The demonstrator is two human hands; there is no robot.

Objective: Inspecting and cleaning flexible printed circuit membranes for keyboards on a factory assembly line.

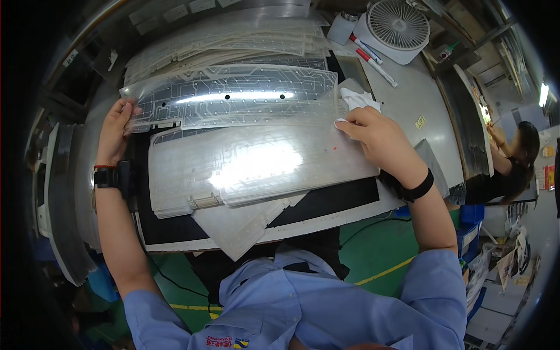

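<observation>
My left hand (117,125) pinches the left end of a clear keyboard membrane sheet (251,99). Printed circuit traces, pale dots and a few dark round holes show on it. The sheet sits slightly raised and tilted above a stack of similar translucent sheets (181,169), which reflects a bright glare. At the right end, my right hand (376,137) has its fingers curled, with a small white patch at one fingertip. What these fingers grip is hidden. Just behind them lies a crumpled white cloth (359,99). One loose sheet (233,230) juts from under the stack toward me.
More membrane sheets (233,41) are piled at the back. A white fan (396,26), a bottle (342,28) and several markers (376,67) stand or lie at the back right. The black mat (332,201) ends near the table's front edge. Another person (513,157) works at far right.
</observation>
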